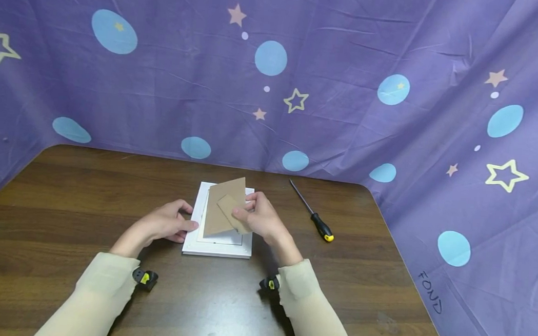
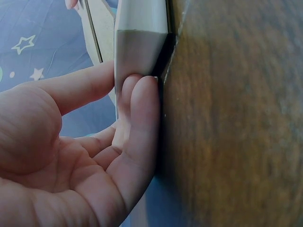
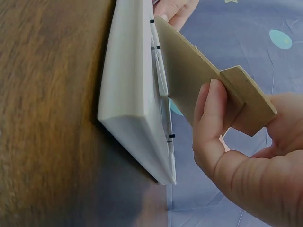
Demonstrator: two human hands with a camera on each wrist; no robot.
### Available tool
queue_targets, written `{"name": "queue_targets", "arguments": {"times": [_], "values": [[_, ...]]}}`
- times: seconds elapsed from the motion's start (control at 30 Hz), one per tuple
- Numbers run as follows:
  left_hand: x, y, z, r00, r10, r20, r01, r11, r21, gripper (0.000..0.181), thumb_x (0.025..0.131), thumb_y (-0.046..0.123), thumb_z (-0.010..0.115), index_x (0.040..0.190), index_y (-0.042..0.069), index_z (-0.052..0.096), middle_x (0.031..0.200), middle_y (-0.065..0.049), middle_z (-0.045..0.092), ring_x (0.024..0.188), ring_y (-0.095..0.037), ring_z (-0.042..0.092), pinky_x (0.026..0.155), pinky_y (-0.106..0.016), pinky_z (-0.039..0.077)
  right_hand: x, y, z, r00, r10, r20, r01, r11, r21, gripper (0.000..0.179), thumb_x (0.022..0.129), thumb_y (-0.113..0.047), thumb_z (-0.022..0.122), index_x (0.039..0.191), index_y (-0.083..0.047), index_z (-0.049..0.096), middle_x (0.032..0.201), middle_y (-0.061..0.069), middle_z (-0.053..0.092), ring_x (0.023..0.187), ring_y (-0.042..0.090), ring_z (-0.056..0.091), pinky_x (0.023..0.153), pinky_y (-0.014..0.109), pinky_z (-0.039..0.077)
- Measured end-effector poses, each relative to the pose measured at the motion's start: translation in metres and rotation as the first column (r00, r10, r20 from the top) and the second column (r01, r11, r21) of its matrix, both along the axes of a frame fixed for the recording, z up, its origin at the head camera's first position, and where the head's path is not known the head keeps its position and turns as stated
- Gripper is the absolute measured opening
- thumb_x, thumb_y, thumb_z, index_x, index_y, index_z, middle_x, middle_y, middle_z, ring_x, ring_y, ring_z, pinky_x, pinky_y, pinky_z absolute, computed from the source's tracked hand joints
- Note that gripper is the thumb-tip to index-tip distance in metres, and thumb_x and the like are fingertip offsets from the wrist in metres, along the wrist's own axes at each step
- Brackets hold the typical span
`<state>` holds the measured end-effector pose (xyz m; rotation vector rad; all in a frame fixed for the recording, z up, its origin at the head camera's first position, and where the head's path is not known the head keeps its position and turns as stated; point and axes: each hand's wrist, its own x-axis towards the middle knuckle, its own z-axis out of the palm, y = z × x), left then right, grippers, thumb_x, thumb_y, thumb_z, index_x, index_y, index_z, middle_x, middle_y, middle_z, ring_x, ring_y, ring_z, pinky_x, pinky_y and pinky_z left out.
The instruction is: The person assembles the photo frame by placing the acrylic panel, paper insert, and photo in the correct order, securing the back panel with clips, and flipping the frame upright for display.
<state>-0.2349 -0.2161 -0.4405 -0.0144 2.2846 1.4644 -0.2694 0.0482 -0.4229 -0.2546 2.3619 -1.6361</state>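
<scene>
A white picture frame [image 1: 191, 245] lies on the table, its recessed back facing up. My left hand [image 1: 167, 222] grips its left side, thumb on the upper face and fingertips against the outer edge, as the left wrist view shows close up. Tilted over the frame is a brown backing board [image 1: 223, 191] with a narrow easel stand [image 1: 230, 210] on it. My right hand [image 1: 264, 219] pinches this board at its right side, the thumb over the stand. Small dark tabs [image 3: 171, 136] stick out along the frame's inner edge in the right wrist view.
A screwdriver [image 1: 322, 227] with a black and yellow handle lies to the right of the frame, its shaft pointing away to the back left. Behind the brown wooden table [image 1: 87, 193] hangs a purple cloth [image 1: 172, 80] with stars and blue spots.
</scene>
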Motion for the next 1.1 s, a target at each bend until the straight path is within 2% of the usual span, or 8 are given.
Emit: {"name": "queue_targets", "arguments": {"times": [0.5, 0.9, 1.1], "values": [[-0.0006, -0.0007, 0.0017, 1.0, 0.0, 0.006, 0.0, 1.0, -0.015, 0.057, 0.101, 0.012, 0.071, 0.144, -0.01, 0.041, 0.092, -0.014, 0.062, 0.077, -0.021, 0.065, 0.07, -0.033, 0.064, 0.0015, -0.0016, 0.0011, 1.0, 0.008, 0.018, -0.009, 0.999, 0.048, 0.049, 0.096, -0.013, 0.078, 0.132, 0.004, 0.05, 0.112, 0.016, 0.06, 0.098, 0.024, 0.058, 0.086, 0.034, 0.053], [0.0003, -0.0008, 0.0027, 1.0, 0.002, 0.005, -0.002, 1.0, -0.024, 0.056, 0.101, 0.012, 0.072, 0.143, -0.01, 0.041, 0.092, -0.014, 0.062, 0.078, -0.022, 0.065, 0.07, -0.033, 0.064, 0.0026, -0.0019, 0.0005, 0.999, 0.024, 0.045, -0.025, 1.0, 0.019, 0.049, 0.095, -0.009, 0.078, 0.131, 0.006, 0.048, 0.107, 0.012, 0.057, 0.093, 0.021, 0.057, 0.08, 0.028, 0.052], [0.0012, 0.0, 0.0029, 1.0, -0.001, 0.001, 0.001, 1.0, -0.01, 0.055, 0.101, 0.011, 0.071, 0.142, -0.011, 0.041, 0.091, -0.014, 0.062, 0.077, -0.021, 0.065, 0.07, -0.033, 0.064, 0.0033, -0.0035, -0.0017, 0.999, 0.02, 0.025, -0.02, 0.999, 0.027, 0.047, 0.094, -0.009, 0.078, 0.128, 0.006, 0.048, 0.098, 0.006, 0.052, 0.09, 0.019, 0.053, 0.077, 0.027, 0.049]]}}
